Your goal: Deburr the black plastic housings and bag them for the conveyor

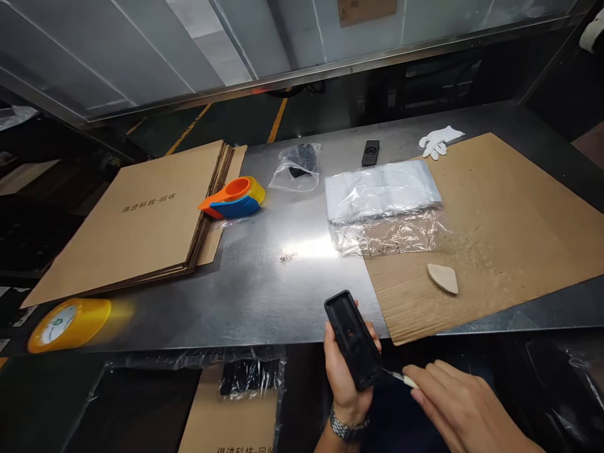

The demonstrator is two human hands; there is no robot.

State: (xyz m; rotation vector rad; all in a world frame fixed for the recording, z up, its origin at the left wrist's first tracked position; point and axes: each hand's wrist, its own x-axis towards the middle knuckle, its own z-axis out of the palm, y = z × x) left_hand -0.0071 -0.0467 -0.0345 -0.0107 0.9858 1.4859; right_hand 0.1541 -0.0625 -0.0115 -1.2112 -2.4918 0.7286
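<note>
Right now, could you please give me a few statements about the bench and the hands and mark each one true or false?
1. The left hand holds a black rectangular part upright. True.
2. The right hand holds the orange and blue tape dispenser. False: the tape dispenser lies on the metal table beside the stack of flat cardboard; the right hand holds a small thin tool against the part.
3. A white glove lies at the far edge of the table. True.
4. The yellow tape roll sits on the brown cardboard sheet. False: it is at the near left edge of the table, far from the cardboard sheet.
</note>
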